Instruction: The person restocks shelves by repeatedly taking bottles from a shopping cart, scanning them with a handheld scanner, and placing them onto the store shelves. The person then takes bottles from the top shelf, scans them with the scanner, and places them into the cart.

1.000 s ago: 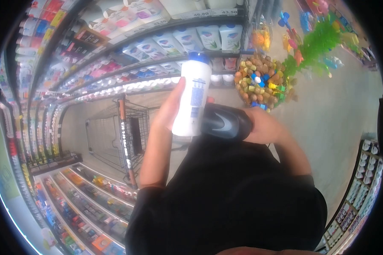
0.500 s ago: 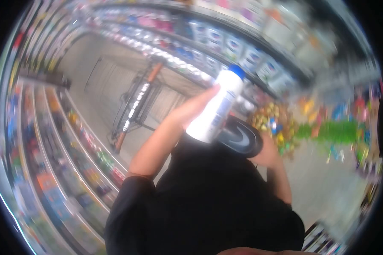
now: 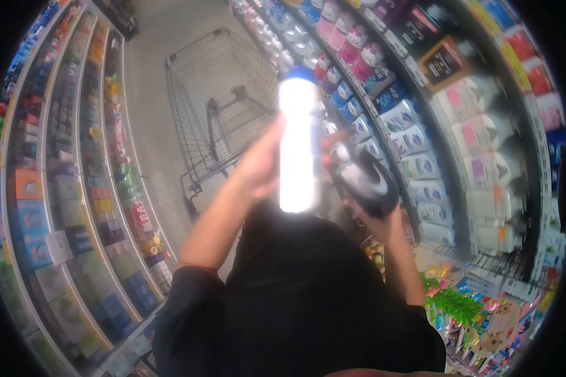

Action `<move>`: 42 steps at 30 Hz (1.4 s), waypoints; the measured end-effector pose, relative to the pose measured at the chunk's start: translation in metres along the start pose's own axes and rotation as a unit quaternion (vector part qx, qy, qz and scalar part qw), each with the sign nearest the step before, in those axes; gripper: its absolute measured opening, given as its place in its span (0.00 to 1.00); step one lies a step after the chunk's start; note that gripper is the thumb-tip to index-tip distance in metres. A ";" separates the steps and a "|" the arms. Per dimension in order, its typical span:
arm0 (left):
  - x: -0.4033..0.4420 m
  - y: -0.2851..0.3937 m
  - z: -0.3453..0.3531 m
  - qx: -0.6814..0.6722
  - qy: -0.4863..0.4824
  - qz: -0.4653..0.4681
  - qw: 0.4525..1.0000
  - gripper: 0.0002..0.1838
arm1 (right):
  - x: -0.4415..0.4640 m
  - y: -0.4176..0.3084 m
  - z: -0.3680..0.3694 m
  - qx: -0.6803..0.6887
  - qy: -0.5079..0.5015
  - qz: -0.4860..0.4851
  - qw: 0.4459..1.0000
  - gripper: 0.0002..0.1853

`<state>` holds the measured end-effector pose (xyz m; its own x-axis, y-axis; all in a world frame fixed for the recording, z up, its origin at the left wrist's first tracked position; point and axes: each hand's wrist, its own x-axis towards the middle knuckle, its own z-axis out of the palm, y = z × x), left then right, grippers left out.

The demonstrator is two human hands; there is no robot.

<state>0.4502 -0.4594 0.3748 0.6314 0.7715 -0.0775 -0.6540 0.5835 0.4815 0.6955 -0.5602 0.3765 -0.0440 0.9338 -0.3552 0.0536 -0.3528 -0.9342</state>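
Observation:
My left hand (image 3: 261, 166) is wrapped round the side of a white bottle (image 3: 299, 151) with a blue cap, held nearly upright in front of me. Glare washes out the writing on it. To its right, my right hand (image 3: 382, 221) grips a black bottle (image 3: 380, 188) with a pale curved mark, tilted to the left. Fingertips show just beyond the white bottle's right side; whose hand they belong to I cannot tell. The two bottles are close together, and motion smears both slightly.
A wire shopping cart (image 3: 215, 157) stands ahead on the grey floor (image 3: 148, 119). Shelves of packaged goods (image 3: 63, 248) line the left side. On the right, shelves carry rows of bottles and white refill pouches (image 3: 415, 141). Green decoration (image 3: 453, 305) shows at lower right.
My view has turned, so the cart and shelves appear rotated. The white bottle has gone from leaning right to nearly upright. Both bottles stay in my hands.

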 end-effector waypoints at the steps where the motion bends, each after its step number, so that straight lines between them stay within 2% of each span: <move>1: 0.002 0.022 -0.022 0.045 0.043 0.036 0.997 0.36 | 0.028 0.004 0.002 -0.024 -0.018 -0.031 0.999 0.25; 2: 0.005 0.043 -0.048 0.090 0.086 0.069 0.990 0.36 | 0.056 0.011 0.002 -0.048 -0.037 -0.062 0.996 0.23; 3: 0.010 0.064 -0.075 0.140 0.124 0.100 0.977 0.36 | 0.081 0.017 0.004 -0.090 -0.012 0.037 0.995 0.21; 4: 0.017 0.085 -0.101 0.191 0.160 0.129 0.960 0.35 | 0.102 0.022 0.009 -0.112 -0.011 0.037 0.993 0.20; 5: 0.027 0.103 -0.125 0.207 0.239 0.109 0.942 0.34 | 0.123 0.027 0.014 -0.134 -0.011 0.038 0.990 0.20; 6: 0.038 0.117 -0.150 0.223 0.316 0.085 0.918 0.34 | 0.136 0.022 0.027 -0.135 0.006 0.081 0.987 0.21; 9: 0.078 0.138 -0.249 0.190 0.431 0.008 0.882 0.34 | 0.169 0.042 0.042 -0.139 0.018 0.086 0.986 0.25; 10: 0.091 0.132 -0.294 0.190 0.434 0.012 0.881 0.33 | 0.174 0.051 0.044 -0.149 0.026 0.087 0.985 0.26; 11: 0.104 0.118 -0.345 0.190 0.436 0.017 0.880 0.33 | 0.175 0.048 0.047 -0.251 0.022 0.054 0.966 0.26; 12: 0.116 0.105 -0.386 0.190 0.437 0.022 0.879 0.32 | 0.178 0.045 0.050 -0.230 0.006 0.019 0.973 0.27; 14: 0.138 0.076 -0.439 0.256 0.496 -0.054 0.828 0.33 | 0.176 0.048 0.055 -0.185 -0.023 -0.045 0.982 0.29; 16: 0.158 0.048 -0.474 0.354 0.504 -0.101 0.781 0.30 | 0.173 0.062 0.059 -0.138 0.008 0.015 0.990 0.31; 18: 0.179 0.021 -0.516 0.417 0.502 -0.103 0.751 0.26 | 0.157 0.094 0.047 -0.070 0.023 0.083 0.994 0.35; 21: 0.203 0.009 -0.519 0.464 0.506 -0.117 0.717 0.28 | 0.141 0.096 0.037 -0.249 -0.018 0.037 0.968 0.40; 24: 0.225 -0.039 -0.591 0.420 0.514 -0.071 0.744 0.24 | 0.105 0.126 0.035 -0.355 -0.027 0.018 0.934 0.31; 26: 0.231 -0.070 -0.622 0.436 0.525 -0.111 0.723 0.30 | 0.107 0.124 0.036 -0.396 -0.038 0.004 0.917 0.25; 28: 0.237 -0.092 -0.641 0.452 0.528 -0.138 0.705 0.34 | 0.126 0.090 0.046 -0.390 -0.055 0.016 0.919 0.20; 29: 0.239 -0.103 -0.649 0.460 0.527 -0.148 0.699 0.35 | 0.121 0.100 0.039 -0.408 -0.095 0.006 0.908 0.21; 30: 0.239 -0.115 -0.652 0.466 0.527 -0.156 0.693 0.36 | 0.114 0.107 0.037 -0.371 -0.101 0.070 0.921 0.21; 32: 0.239 -0.131 -0.656 0.445 0.538 -0.179 0.693 0.32 | 0.105 0.111 0.034 -0.364 -0.094 0.091 0.922 0.22; 34: 0.244 -0.120 -0.650 0.432 0.548 -0.191 0.690 0.28 | 0.106 0.106 0.036 -0.374 -0.085 0.081 0.920 0.23; 35: 0.244 -0.095 -0.604 0.495 0.518 -0.233 0.657 0.29 | 0.109 0.102 0.038 -0.378 -0.080 0.075 0.919 0.23; 38: 0.234 -0.084 -0.591 0.569 0.452 -0.232 0.647 0.32 | 0.120 0.092 0.044 -0.392 -0.061 0.055 0.916 0.24; 39: 0.228 -0.070 -0.579 0.597 0.396 -0.262 0.647 0.33 | 0.124 0.088 0.048 -0.392 -0.052 0.048 0.917 0.25; 42: 0.197 -0.046 -0.540 0.554 0.372 -0.214 0.714 0.39 | 0.129 0.089 0.050 -0.359 -0.043 0.049 0.931 0.27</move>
<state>0.3796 -0.1974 -0.1337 0.0087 0.7443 -0.6678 0.5226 0.5659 0.6377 0.6446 -0.4740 0.2456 -0.0817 0.8797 -0.4685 0.7131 -0.2768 -0.6441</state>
